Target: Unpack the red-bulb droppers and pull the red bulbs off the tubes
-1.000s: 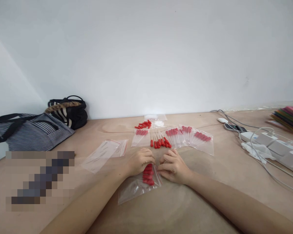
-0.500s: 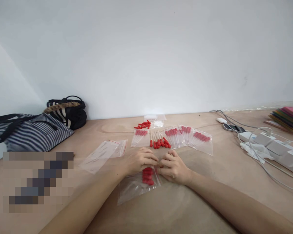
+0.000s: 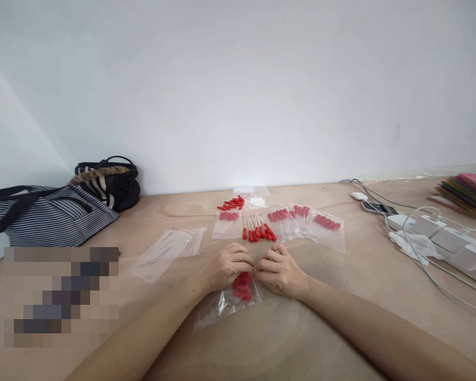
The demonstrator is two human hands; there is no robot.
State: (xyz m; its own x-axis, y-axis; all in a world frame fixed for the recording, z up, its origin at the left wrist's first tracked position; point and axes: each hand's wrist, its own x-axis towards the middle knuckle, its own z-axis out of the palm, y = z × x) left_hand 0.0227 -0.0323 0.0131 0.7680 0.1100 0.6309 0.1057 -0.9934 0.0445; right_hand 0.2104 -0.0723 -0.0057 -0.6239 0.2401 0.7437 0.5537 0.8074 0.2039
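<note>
My left hand (image 3: 229,267) and my right hand (image 3: 282,274) meet over a clear plastic bag (image 3: 214,312), both with curled fingers pinching its far edge. Several red-tipped sticks (image 3: 241,288) lie inside this bag, their red ends toward me; my fingers cover the rest of them. Just beyond my hands rests a fan of loose pale sticks with red tips (image 3: 257,234). Flanking it are clear bags of red-tipped sticks, one on the left (image 3: 227,226) and several on the right (image 3: 326,232). Small loose red tips (image 3: 234,203) form a pile farther back.
Flat clear zip bags (image 3: 162,256) lie left of my hands. A striped bag (image 3: 59,214) and a black bag (image 3: 121,185) stand at the left. On the right are a power strip with white plugs (image 3: 452,241), cables, a dark device (image 3: 378,208) and a colourful stack (image 3: 468,193).
The bag between my hands has shifted slightly, its near part now more crumpled and drawn a little toward my fingers. Both hands stay in nearly the same place.
</note>
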